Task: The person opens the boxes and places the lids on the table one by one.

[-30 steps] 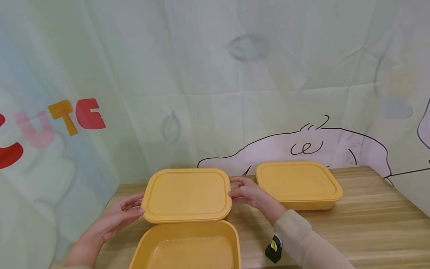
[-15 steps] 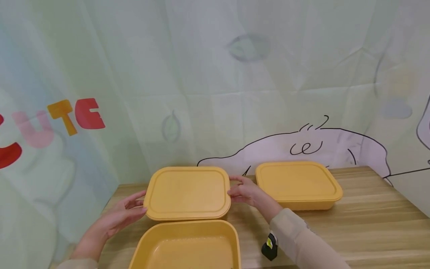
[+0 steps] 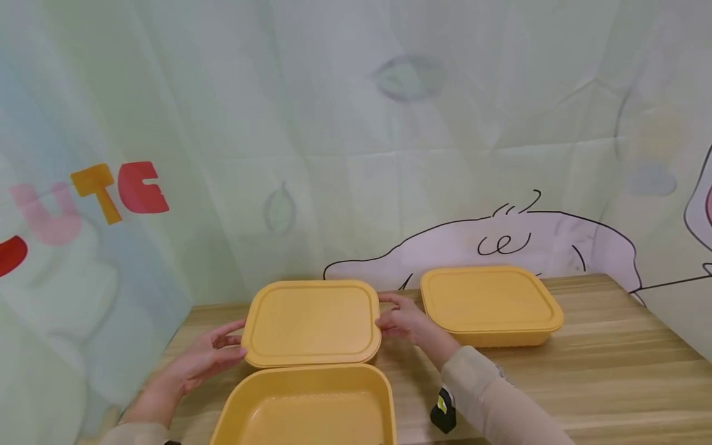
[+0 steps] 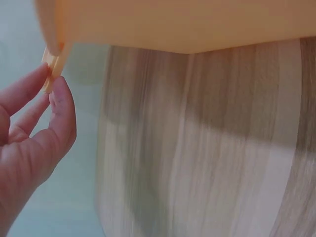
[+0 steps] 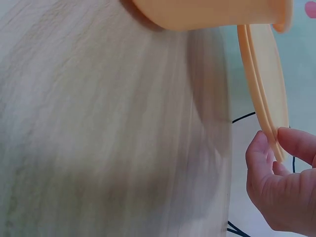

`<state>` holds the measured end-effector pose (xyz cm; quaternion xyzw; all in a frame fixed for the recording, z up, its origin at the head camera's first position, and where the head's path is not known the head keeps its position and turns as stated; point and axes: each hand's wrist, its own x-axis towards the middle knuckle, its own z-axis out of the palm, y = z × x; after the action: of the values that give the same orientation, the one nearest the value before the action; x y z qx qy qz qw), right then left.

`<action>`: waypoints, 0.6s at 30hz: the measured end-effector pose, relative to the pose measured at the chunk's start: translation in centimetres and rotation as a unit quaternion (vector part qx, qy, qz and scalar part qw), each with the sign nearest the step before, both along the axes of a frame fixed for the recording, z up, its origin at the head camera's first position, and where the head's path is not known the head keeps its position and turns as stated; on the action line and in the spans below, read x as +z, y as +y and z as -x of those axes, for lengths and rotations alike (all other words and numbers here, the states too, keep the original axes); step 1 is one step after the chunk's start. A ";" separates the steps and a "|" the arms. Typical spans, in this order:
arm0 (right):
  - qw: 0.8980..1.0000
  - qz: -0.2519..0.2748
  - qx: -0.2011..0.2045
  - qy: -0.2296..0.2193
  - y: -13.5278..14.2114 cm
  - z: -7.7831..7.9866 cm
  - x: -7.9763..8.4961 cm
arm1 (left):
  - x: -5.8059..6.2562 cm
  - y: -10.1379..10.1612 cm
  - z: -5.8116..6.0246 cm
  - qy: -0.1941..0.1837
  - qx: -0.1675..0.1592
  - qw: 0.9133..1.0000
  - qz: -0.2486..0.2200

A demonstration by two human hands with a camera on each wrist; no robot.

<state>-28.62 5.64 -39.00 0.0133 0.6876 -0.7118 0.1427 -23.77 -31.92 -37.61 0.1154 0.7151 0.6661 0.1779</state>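
Note:
Ahead of me, a flat yellow lid [image 3: 313,322] with rounded corners is held between both hands, just beyond an open yellow container [image 3: 311,382]. The left hand [image 3: 203,358] pinches the lid's left edge between thumb and fingers. On the opposite edge, the right hand [image 3: 405,320] pinches in the same way. In the right wrist view the lid [image 5: 271,74] hangs clear of the tabletop, close beside the container's wall [image 5: 212,12]. Only a small piece of the lid [image 4: 53,74] shows in the left wrist view. The container's near end is cut off by the frame.
A second yellow container [image 3: 492,300] with its lid on stands at the back right of the wooden table [image 3: 601,358]. A printed cloth backdrop [image 3: 356,123] rises behind the table. A small black object [image 3: 443,411] with a yellow patch is below the right sleeve.
The lid and both hands have shifted very slightly to the right relative to the open container. The lid rose a little, then came down a little. Both hands keep their grip.

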 end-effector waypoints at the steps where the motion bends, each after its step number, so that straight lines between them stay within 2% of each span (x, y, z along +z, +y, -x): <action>1: 1.000 -0.001 -0.001 0.001 0.0 0.0 -0.1 | -0.1 0.0 0.0 0.001 0.001 1.000 0.003; 9: 1.000 0.000 -0.002 -0.004 -0.2 0.1 -0.8 | -0.7 0.2 0.4 0.002 0.018 1.000 0.024; 18: 1.000 -0.011 -0.017 -0.002 -0.7 0.2 -1.5 | -1.1 0.4 0.2 -0.010 0.018 0.998 0.056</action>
<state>-28.78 4.94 -40.51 0.0283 0.6945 -0.7067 0.1321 -23.97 -31.50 -38.67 0.0857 0.7513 0.6293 0.1794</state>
